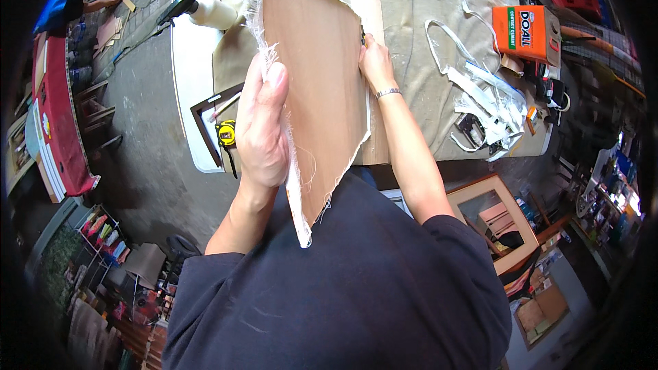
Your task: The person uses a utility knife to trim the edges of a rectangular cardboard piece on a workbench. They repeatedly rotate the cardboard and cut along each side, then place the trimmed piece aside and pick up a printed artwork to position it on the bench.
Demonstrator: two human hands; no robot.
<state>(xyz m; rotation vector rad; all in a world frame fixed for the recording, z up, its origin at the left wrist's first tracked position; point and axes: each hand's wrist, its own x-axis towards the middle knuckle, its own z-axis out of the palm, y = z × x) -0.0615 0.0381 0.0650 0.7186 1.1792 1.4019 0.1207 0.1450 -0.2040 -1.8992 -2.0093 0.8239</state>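
Observation:
A thin wooden panel (315,75) with frayed white fabric along its edges stands tilted in front of me, its lower corner by my shirt. My left hand (264,127) holds its left edge, with the fingers stretched upward and pressed together. At the panel's right edge, my right hand (377,65) is closed round a small dark tool (363,35) with a yellowish part. Most of that tool is hidden, so its kind is unclear. A yellow and black tape measure (225,134) lies left of my left hand.
The cloth-covered table (418,123) bears a pale wooden board (375,140), a heap of white strips (490,106) and an orange can (524,33). At its left are a white bottle (214,14) and a dark angled frame (204,118). Another person (65,3) is at far left.

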